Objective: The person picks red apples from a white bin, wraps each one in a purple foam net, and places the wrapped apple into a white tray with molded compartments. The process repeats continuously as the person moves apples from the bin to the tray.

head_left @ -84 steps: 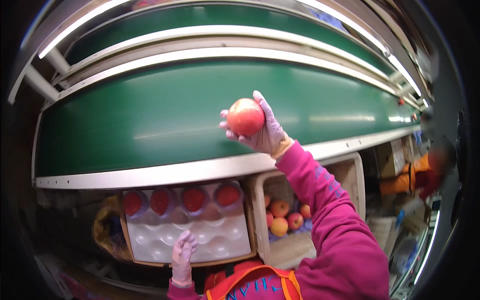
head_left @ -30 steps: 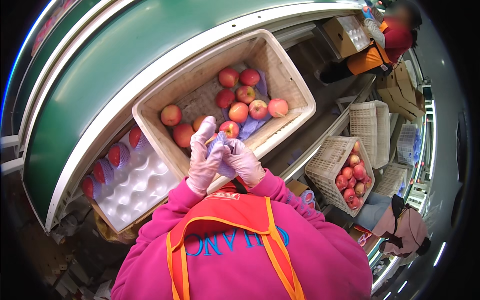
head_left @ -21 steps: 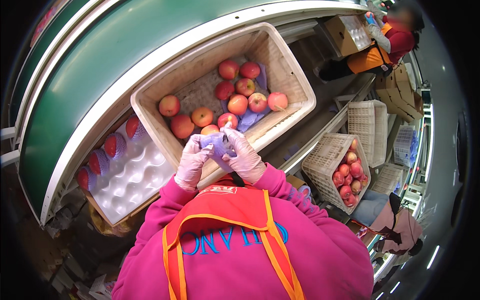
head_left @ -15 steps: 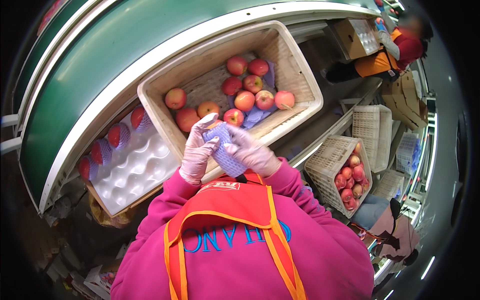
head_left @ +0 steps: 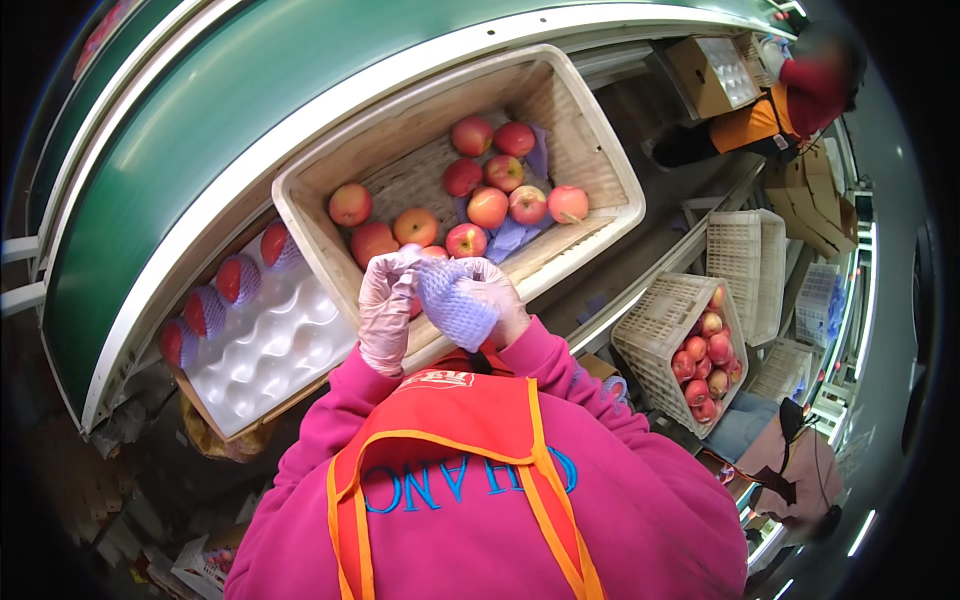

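Observation:
A purple foam net sleeve (head_left: 455,308) hangs between my two gloved hands, over the near edge of the cream plastic crate (head_left: 610,150). My left hand (head_left: 386,305) is closed, pinching the sleeve's upper left edge. On the other side my right hand (head_left: 500,300) grips it, with some fingers hidden behind or inside the netting. Several loose red-yellow apples (head_left: 487,207) lie in the crate, some on purple paper (head_left: 515,235). Left of the crate, a white moulded tray (head_left: 270,335) in a carton carries a row of apples in purple nets (head_left: 238,280).
A green conveyor (head_left: 200,160) with a white rail curves behind the crate. To the right stand a crate full of apples (head_left: 705,365) and a white crate (head_left: 745,265). A co-worker (head_left: 770,115) is beside a carton (head_left: 712,75) at the far right; another person (head_left: 790,465) is lower right.
The foam sleeve has gone from narrow and flat to spread wider. My right hand, blurred before, has closed in on it. The far co-worker's arm has moved.

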### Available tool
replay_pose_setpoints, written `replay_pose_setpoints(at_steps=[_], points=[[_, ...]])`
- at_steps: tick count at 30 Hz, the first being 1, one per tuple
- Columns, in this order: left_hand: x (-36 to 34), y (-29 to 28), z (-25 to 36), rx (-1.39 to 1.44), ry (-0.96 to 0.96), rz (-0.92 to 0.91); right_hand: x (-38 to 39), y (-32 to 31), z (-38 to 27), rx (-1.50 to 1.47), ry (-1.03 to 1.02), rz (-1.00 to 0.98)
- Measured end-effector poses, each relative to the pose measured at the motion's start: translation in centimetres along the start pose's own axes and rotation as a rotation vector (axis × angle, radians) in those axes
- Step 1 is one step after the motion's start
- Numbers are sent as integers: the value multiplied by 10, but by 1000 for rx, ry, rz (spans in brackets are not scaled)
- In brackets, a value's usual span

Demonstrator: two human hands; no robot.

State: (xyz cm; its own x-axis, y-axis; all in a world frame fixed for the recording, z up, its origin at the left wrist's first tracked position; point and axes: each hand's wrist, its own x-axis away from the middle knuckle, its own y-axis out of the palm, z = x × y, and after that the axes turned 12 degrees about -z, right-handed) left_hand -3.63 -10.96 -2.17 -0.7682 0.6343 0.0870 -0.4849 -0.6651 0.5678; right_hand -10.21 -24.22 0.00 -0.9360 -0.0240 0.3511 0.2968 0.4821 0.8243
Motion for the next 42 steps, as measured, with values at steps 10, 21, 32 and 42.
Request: replay_pose_setpoints(at_steps=[10,21,32,42], points=[[-10,-29,10,-1204,64,-154,11,-8,-4,794,258,68],[-36,-1,11,264,-451,-285,-20,-35,-19,600,-191,366],[-53,2,13,65,-427,-77,-162,-222,-177,2273,-145,319],[-24,0,0,104,-337,33,-220,-149,-219,2151,710,-147]])
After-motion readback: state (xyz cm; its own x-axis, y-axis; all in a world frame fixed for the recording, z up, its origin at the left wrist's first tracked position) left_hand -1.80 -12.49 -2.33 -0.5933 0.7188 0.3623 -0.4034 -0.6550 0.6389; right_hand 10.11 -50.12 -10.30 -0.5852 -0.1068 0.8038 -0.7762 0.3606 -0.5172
